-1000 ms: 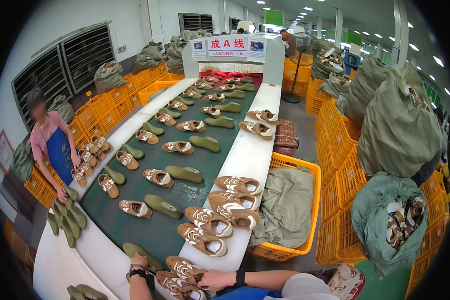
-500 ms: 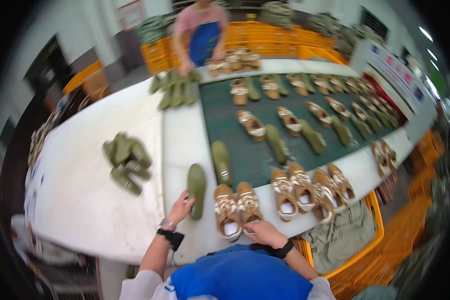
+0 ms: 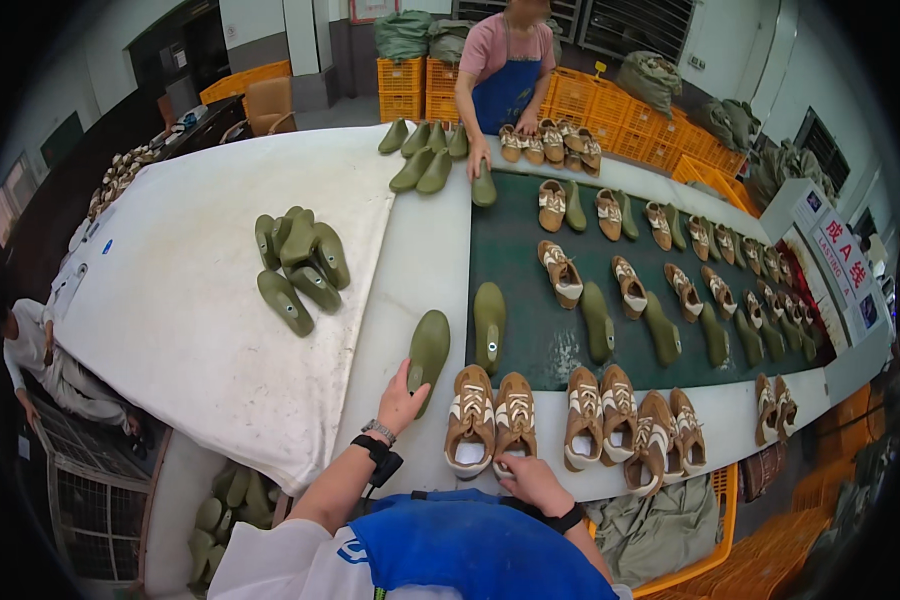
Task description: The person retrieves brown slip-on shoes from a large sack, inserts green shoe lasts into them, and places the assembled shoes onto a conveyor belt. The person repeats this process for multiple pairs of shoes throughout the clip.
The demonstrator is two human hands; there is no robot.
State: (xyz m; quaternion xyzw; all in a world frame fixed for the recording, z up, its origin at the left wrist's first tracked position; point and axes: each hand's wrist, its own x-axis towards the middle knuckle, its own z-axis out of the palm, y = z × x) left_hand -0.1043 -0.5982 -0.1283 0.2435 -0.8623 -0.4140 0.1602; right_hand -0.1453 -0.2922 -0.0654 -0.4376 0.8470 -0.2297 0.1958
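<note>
My left hand (image 3: 402,402) has its fingers round the lower end of an olive-green shoe last (image 3: 431,345), which rests on the pale table strip beside the conveyor. At the heel of a brown sneaker with white stripes (image 3: 516,408), my right hand (image 3: 536,483) is closed, thumb and fingers on its back rim. A matching sneaker (image 3: 469,420) stands to its left, touching or nearly so. On the dark green belt (image 3: 540,345) just beyond lies another green last (image 3: 489,325). Several more lasts (image 3: 300,240) are heaped on the white tabletop to the left.
Brown sneakers (image 3: 600,410) stand along the near edge; sneakers and lasts line the belt. Across the table, a person in a blue apron (image 3: 503,100) holds a last (image 3: 483,187). An orange crate (image 3: 727,520) with grey-green cloth is at my right; more lasts (image 3: 232,500) lie below the table.
The view has swung left. The person opposite has brought a last from the far group to the belt's corner. My hands stay at the same last and sneaker.
</note>
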